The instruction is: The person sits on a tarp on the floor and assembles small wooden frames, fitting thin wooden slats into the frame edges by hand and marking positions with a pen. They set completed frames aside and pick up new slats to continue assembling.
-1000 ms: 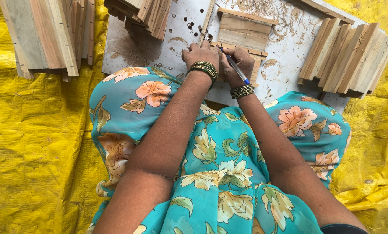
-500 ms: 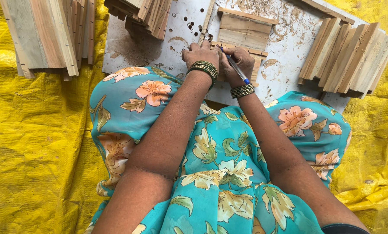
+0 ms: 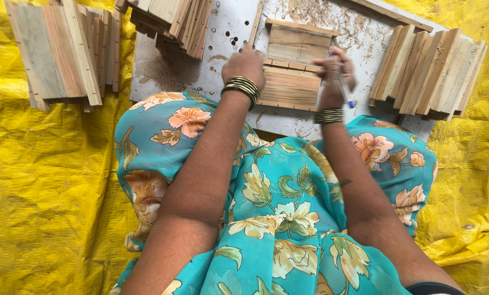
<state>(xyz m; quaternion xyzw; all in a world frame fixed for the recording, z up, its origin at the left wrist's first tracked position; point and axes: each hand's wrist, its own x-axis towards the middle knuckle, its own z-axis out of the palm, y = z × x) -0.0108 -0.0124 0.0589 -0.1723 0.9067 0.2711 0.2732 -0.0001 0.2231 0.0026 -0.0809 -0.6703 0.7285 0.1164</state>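
Observation:
A flat row of thin wooden slats [image 3: 289,86] lies on a white perforated board [image 3: 228,22], against a wooden frame [image 3: 297,39]. My left hand [image 3: 244,64] presses down on the left end of the slats, fingers curled over them. My right hand [image 3: 336,76] hovers over the right end of the slats and grips a pen [image 3: 344,87] with a blue tip. Both wrists wear stacked bangles.
Stacks of wooden slats lie at the upper left [image 3: 64,54], top centre [image 3: 173,24] and right [image 3: 427,74]. A yellow tarp [image 3: 42,191] covers the ground all around. My lap in teal flowered cloth [image 3: 277,191] fills the foreground. Sawdust dots the board.
My right hand with the pen has moved to the right, away from my left hand, exposing the slats between them. My left hand stays in place.

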